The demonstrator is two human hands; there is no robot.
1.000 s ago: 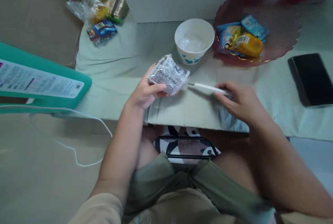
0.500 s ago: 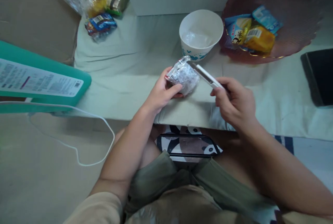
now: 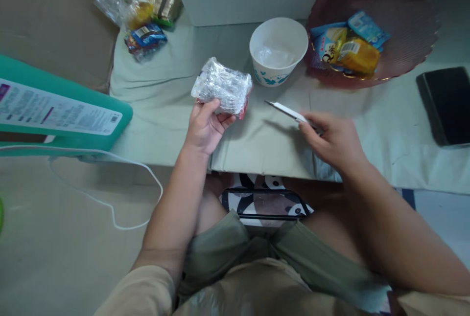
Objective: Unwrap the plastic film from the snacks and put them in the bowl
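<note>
My left hand (image 3: 207,125) is closed on a packet (image 3: 223,86) in crinkled clear wrapping, with red showing along its lower edge. What lies inside the wrapping I cannot make out. In my right hand (image 3: 332,140) is a white utility knife (image 3: 290,112), its blade out and pointing left. The blade tip is apart from the packet. Behind the two hands stands a white paper bowl (image 3: 277,76) with teal leaf prints, some clear film lying inside it.
A scalloped reddish plate (image 3: 407,56) at the right holds several snack packets (image 3: 354,56). More packets (image 3: 147,34) lie at the back left. A black phone-like slab (image 3: 446,105) rests far right. A teal box (image 3: 73,105) and a white cable (image 3: 150,171) are at left.
My left hand has moved left with the packet and turned it, so its broad wrapped side faces up. The knife has drawn away from the packet and is held lower.
</note>
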